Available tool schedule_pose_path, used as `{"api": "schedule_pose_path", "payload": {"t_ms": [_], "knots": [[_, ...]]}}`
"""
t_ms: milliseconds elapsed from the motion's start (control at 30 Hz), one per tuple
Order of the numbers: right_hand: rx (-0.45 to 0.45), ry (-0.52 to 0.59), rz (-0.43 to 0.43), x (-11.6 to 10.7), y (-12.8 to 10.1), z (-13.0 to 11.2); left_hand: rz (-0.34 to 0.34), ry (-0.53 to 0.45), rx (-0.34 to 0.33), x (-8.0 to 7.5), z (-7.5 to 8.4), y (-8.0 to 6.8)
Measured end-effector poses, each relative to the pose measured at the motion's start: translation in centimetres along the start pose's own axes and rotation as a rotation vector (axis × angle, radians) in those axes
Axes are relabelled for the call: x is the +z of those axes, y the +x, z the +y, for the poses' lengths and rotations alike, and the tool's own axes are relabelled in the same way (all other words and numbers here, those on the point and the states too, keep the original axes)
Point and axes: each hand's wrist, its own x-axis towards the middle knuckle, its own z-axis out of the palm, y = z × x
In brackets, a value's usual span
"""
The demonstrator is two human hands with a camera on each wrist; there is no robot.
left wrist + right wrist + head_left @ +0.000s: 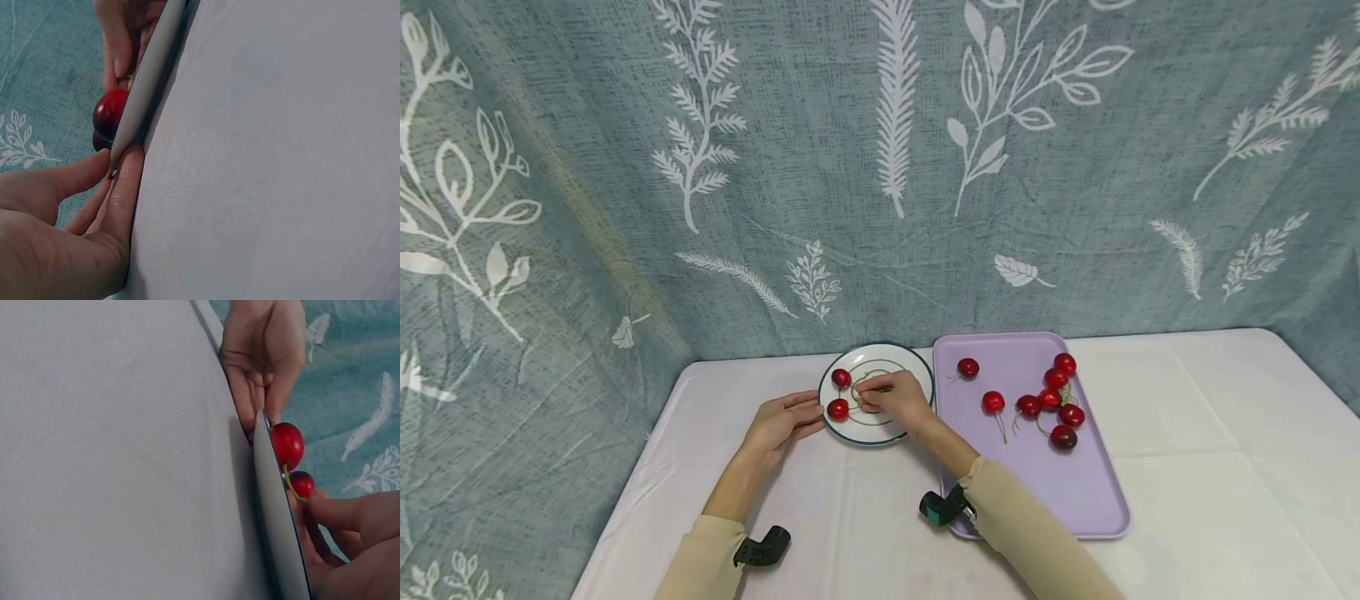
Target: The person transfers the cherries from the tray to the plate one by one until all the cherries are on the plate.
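Pinching a cherry's stem (289,485) over the plate (878,433).
The right hand (897,400) had thumb and fingertips closed on the nearer cherry's (837,409) stem; the left hand (778,423) gripped the plate's left rim, thumb above, fingers beneath. A second cherry (841,378) lay just behind the first, and more cherries (967,368) lay on the purple tray (1030,492).

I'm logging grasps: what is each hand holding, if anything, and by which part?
The left hand holds the white plate by its left rim; the right hand seems to pinch the plate's nearer cherry by its stem.
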Motion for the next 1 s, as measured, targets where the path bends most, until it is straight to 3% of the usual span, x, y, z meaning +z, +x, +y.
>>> {"api": "schedule_pose_path", "payload": {"t_ms": [233, 467, 1000], "knots": [[-0.010, -0.060, 0.025, -0.3, -0.2, -0.2, -0.001, -0.001, -0.007, 0.1, 0.1, 0.0], [-0.041, -0.211, 0.059, -0.8, -0.6, -0.5, 0.001, -0.005, -0.022, 0.1, 0.2, 0.0], [-0.056, -0.069, 0.013, -3.7, -1.7, -2.2, 0.010, -0.019, -0.022, 0.1, 0.2, 0.0]]}}
